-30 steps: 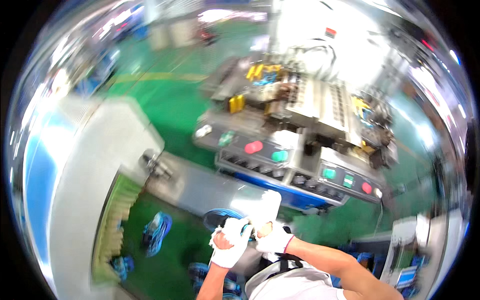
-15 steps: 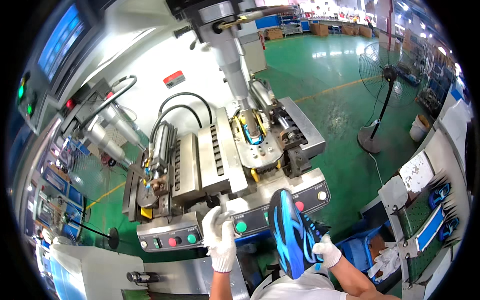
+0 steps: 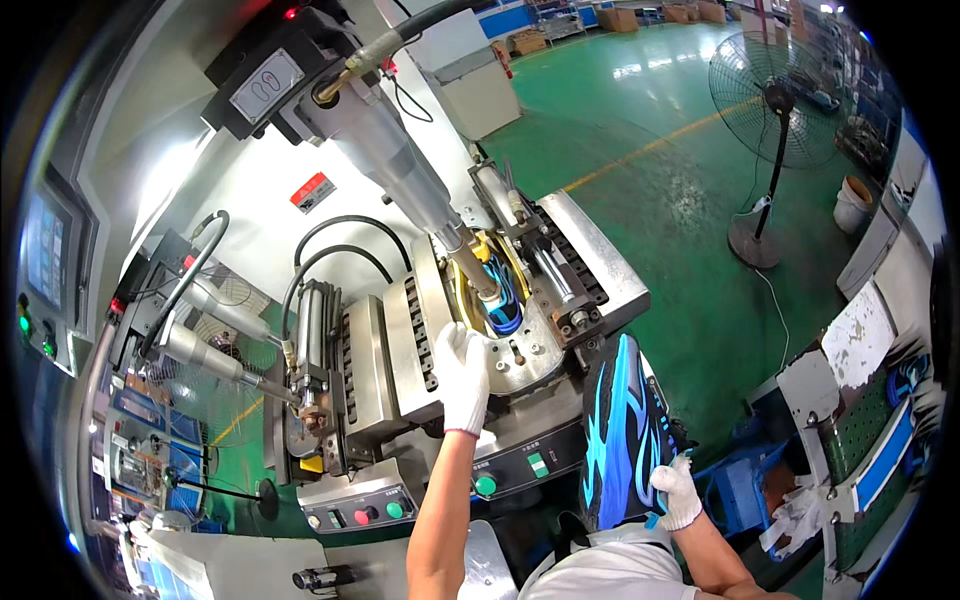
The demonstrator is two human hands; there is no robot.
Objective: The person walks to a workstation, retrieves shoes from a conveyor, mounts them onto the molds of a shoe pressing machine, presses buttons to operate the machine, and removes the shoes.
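Shoe (image 3: 622, 440), blue and black, one, held in my right hand

Right hand (image 3: 677, 492): white glove, fingers closed around the shoe's lower end; shoe raised on end before the machine, to the right of my left hand. Blue bin (image 3: 738, 492): beyond my right wrist. Control panel (image 3: 518, 472): dark, green buttons. Left hand (image 3: 463, 378): white glove, unclenched, fingers loosely extended beside a metal plate (image 3: 545, 352); contact I cannot tell. Second shoe (image 3: 507, 312): blue and black, partly hidden, at the foot of a metal rod (image 3: 470, 262). Bucket (image 3: 852, 205) and standing fan (image 3: 778, 98): on the green floor (image 3: 660, 270).
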